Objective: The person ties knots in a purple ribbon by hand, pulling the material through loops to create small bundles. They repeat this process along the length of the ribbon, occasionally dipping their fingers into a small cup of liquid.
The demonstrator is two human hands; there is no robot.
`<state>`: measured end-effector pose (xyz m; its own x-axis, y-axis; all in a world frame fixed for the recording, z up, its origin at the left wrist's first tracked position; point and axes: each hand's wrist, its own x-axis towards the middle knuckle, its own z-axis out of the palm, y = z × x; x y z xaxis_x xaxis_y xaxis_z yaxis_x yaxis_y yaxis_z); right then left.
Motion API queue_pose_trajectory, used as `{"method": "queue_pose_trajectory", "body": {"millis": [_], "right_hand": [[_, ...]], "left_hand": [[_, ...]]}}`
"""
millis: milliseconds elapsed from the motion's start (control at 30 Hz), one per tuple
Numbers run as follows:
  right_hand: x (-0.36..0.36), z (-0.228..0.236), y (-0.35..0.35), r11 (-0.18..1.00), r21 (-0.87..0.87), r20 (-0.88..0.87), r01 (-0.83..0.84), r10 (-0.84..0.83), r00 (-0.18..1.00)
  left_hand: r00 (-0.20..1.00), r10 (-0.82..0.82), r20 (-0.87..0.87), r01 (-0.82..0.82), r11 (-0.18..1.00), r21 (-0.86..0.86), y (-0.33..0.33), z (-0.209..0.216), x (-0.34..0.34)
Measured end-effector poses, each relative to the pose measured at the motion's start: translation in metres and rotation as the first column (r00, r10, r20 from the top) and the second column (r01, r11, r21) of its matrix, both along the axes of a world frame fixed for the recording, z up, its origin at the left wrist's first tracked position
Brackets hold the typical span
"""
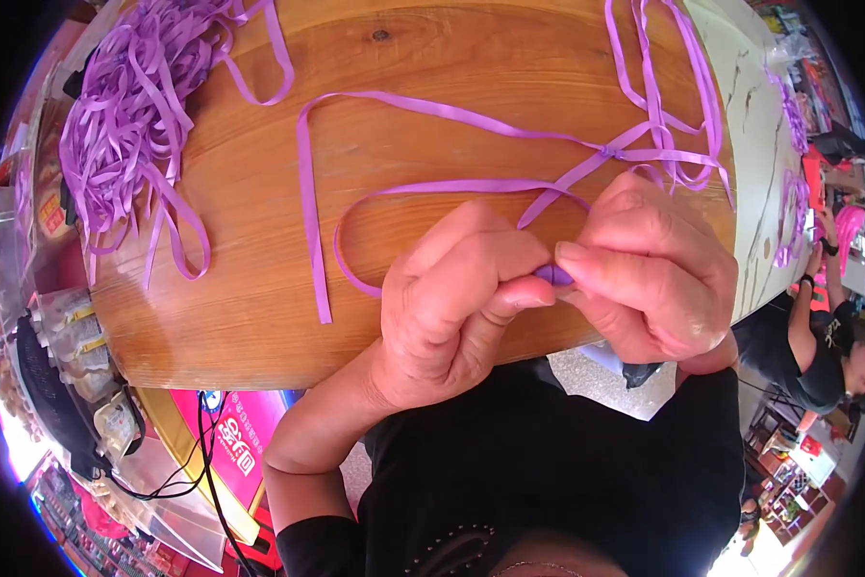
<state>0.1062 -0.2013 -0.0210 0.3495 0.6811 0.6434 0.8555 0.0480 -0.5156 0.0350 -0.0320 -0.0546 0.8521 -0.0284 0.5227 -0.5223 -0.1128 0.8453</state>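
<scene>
Left hand [453, 300] and right hand [655, 269] pinch purple ribbon [551, 275], perhaps knotting it, mostly hidden. The next move wants even tension.

We see a brown wooden table [230, 327] with a dark knot [381, 36], a white, dark-veined tabletop [748, 274] to its right, pale speckled floor [601, 377] beneath, some wooden furniture [805, 513] farther off at lower right, and bright white light [11, 428] glaring at far left.
</scene>
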Motion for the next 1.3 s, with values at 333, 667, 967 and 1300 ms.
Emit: {"method": "queue_pose_trajectory", "body": {"millis": [333, 667, 967, 1300], "right_hand": [[-0.016, -0.003, 0.002, 0.996, 0.064, -0.24, -0.059, 0.073, 0.968], [-0.008, 0.002, 0.002, 1.0, -0.009, -0.125, 0.025, -0.026, 0.992], [-0.001, 0.009, 0.001, 0.99, -0.064, 0.072, 0.129, -0.124, 0.99], [0.007, 0.012, -0.001, 0.995, -0.073, 0.226, 0.072, -0.053, 0.973]], "left_hand": [[0.949, 0.153, 0.274, -0.146, 0.988, -0.045, -0.008, -0.011, -0.004], [0.974, 0.121, 0.193, -0.132, 0.99, 0.049, -0.003, -0.008, 0.001], [0.996, 0.085, -0.032, -0.087, 0.995, -0.048, -0.007, -0.009, -0.001], [1.0, 0.023, -0.009, -0.023, 1.0, -0.015, -0.004, -0.003, 0.001]]}}
